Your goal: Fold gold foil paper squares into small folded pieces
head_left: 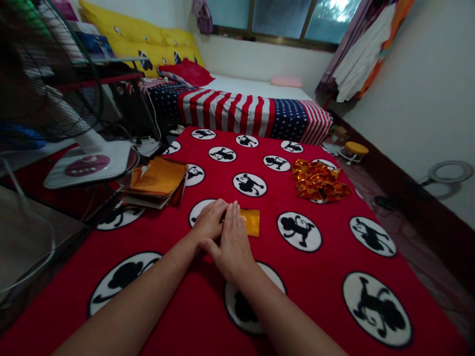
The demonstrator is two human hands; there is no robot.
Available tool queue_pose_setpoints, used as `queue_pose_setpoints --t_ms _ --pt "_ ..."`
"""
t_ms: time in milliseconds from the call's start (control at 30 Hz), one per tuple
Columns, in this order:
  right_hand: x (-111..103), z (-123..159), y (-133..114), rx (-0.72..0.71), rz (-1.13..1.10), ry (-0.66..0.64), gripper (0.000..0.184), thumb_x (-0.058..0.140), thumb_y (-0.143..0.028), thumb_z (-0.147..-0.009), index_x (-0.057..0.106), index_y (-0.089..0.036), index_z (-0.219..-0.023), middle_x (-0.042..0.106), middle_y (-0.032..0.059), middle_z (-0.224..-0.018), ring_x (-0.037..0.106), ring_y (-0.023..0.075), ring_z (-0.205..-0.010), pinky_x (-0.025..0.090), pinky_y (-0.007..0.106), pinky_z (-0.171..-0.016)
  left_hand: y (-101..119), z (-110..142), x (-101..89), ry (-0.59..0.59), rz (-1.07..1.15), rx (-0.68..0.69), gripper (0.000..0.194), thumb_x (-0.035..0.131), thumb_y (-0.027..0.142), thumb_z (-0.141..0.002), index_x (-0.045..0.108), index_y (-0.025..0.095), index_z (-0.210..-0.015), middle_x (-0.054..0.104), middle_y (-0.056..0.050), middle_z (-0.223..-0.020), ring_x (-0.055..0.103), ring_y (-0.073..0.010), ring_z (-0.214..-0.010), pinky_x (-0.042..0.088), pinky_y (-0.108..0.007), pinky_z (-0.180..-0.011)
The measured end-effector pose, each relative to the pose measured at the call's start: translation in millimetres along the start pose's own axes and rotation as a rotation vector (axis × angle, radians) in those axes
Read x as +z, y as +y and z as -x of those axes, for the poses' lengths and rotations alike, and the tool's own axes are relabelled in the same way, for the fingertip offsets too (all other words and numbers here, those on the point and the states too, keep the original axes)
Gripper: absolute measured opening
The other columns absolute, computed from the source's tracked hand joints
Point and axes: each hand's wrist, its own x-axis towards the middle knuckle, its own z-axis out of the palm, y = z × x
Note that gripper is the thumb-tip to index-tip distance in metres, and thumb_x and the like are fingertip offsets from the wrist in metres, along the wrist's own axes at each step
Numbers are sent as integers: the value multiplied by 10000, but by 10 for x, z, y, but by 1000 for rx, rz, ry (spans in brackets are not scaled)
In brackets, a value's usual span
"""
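A small piece of gold foil paper [252,222] lies on the red blanket with its left part hidden by my hands. My right hand [233,242] rests flat on the paper, fingers stretched out and held together, thumb pointing left. Tucked against it, my left hand [211,221] has its fingers bent at the paper's left end; the fingertips are covered. To the left lies a stack of gold paper sheets [159,178]. Shiny folded gold foil pieces [319,180] are heaped on the right side.
The red blanket [260,282] has white circles with black monkey figures. A white-based fan [89,163] stands at the left. Beyond is a bed with a stars-and-stripes cover [230,111]. A small yellow-topped stool [356,148] and a ring light [451,171] are at the right.
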Motion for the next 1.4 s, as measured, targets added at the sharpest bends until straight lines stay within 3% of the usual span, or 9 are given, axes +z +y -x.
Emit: queue_pose_setpoints --t_ms 167,467,600,800,1067,1167,1233,1333,1400 --pt "1 -19 184 18 66 -21 965 362 -674 -868 130 28 -1488 70 236 -1560 28 282 -1464 148 491 -1157 1 -1 -16 -17 16 13 167 574 228 -804 613 184 -960 604 -54 -943 560 -203 -892 453 -343 -812" --pt "-357 129 753 61 352 -106 858 245 -680 -895 185 -78 -1503 88 140 -1583 54 248 -1469 70 501 -1157 39 19 -41 17 61 11 172 679 263 -757 627 204 -911 609 -24 -916 562 -189 -871 444 -315 -772" --pt "-326 145 667 174 418 41 974 293 -712 -861 161 24 -1485 46 222 -1568 13 315 -1463 48 544 -1139 40 8 -30 8 35 -2 168 682 273 -758 626 205 -902 605 -25 -912 557 -186 -852 440 -316 -767" --pt "-59 218 322 -74 353 -52 990 313 -734 -835 133 -26 -1504 23 171 -1581 -35 289 -1466 34 500 -1156 26 14 -15 7 37 17 125 600 228 -810 623 202 -931 609 -30 -932 559 -184 -884 440 -316 -795" --pt "-263 320 632 56 422 -75 1034 331 -775 -802 211 -8 -1485 85 204 -1570 25 307 -1465 34 528 -1151 147 28 -70 -5 -30 -29 158 674 260 -774 636 204 -917 611 -41 -937 561 -213 -908 459 -358 -823" --pt "-252 331 646 53 429 -60 984 356 -728 -825 221 -10 -1484 83 200 -1572 27 316 -1463 36 533 -1149 383 91 -64 123 -120 -14 177 620 185 -809 651 201 -982 607 -87 -1084 527 -266 -1073 415 -450 -954" --pt "-215 341 651 43 435 -35 907 390 -648 -853 215 -25 -1490 89 194 -1575 30 317 -1463 36 533 -1149 560 137 -25 138 -13 102 326 575 198 -848 592 204 -1174 549 -108 -1273 483 -257 -1200 379 -448 -1044" --pt "-179 361 678 3 440 -27 767 444 -468 -877 196 -115 -1511 124 147 -1583 61 315 -1461 29 539 -1150 728 185 67 -77 139 315 639 499 417 -907 283 208 -1470 291 -128 -1538 278 -257 -1414 290 -448 -1142" --pt "-179 371 698 -17 436 -51 735 461 -398 -869 193 -176 -1516 152 118 -1583 89 318 -1458 24 549 -1148 743 200 124 -201 133 382 749 454 521 -903 152 210 -1514 157 -127 -1586 130 -273 -1465 208 -482 -1172"
